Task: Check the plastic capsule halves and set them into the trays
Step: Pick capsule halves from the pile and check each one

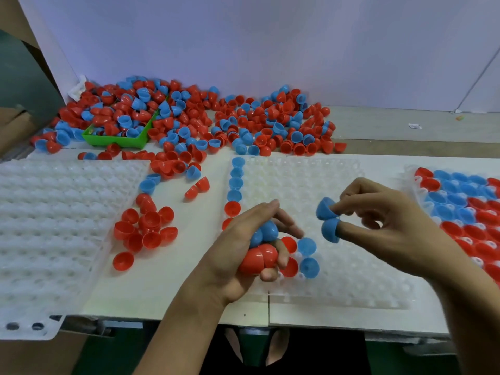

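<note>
Left hand (pixel 243 247): grip wrapped round a stock of red and blue capsule halves (pixel 261 246), kept ready for feeding.
Right hand (pixel 378 215): two blue halves (pixel 328 219) capped on fingertips, apparently for checking, above the middle tray (pixel 351 280).
Supply: loose pile (pixel 189 123) at the surface's back.
Markings: none legible.

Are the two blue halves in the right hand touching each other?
Touching, it seems. The head view shows the upper blue half and the lower blue half meeting edge to edge with no gap, one pinched and one capping a fingertip of the right hand.
</note>
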